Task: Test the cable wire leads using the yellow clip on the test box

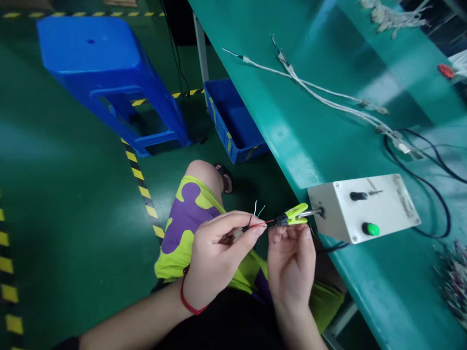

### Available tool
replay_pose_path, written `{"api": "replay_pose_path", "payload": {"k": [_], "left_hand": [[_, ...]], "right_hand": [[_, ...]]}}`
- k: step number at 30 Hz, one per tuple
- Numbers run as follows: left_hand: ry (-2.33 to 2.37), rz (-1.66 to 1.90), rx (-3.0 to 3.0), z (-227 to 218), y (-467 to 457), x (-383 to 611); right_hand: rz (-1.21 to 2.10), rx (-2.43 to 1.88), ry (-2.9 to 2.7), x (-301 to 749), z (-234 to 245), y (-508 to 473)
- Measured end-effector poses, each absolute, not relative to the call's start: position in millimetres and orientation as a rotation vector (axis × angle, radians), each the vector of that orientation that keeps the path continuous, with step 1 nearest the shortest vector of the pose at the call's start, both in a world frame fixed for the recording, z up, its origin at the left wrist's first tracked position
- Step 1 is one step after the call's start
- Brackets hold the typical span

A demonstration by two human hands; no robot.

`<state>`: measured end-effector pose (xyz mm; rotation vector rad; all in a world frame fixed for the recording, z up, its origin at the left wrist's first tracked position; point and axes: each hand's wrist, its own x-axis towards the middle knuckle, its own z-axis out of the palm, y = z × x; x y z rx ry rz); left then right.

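Note:
My left hand (224,248) is closed, with thumb and forefinger pinching the end of a cable with thin wires. A white wire (255,208) and a green wire (261,211) stick up from the pinch. The red wire (260,224) runs right, beside a dark one, to the black jaws of a yellow-green clip (296,214). That clip sits on a metal shaft (312,213) coming out of a white box (381,209). Just below the clip is my right hand (292,265), palm up, its fingers loosely curled and its thumb apart, with nothing visible in it.
The box stands at the edge of a green table (292,131). White cables (328,99) with stripped ends lie farther back, and a wire bundle (456,282) lies at right. A blue bin (233,126) and a blue stool (95,53) stand on the floor.

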<state>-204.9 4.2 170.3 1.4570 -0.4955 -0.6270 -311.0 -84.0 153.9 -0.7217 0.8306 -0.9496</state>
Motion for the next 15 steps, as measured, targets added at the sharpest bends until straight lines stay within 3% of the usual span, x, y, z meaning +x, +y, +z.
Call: {"api": "replay_pose_path", "payload": {"k": [15], "left_hand": [[-0.483,-0.602,1.427,167,-5,-204]], "right_hand": [[-0.882,-0.63,0.736,-305,148,-101]]}}
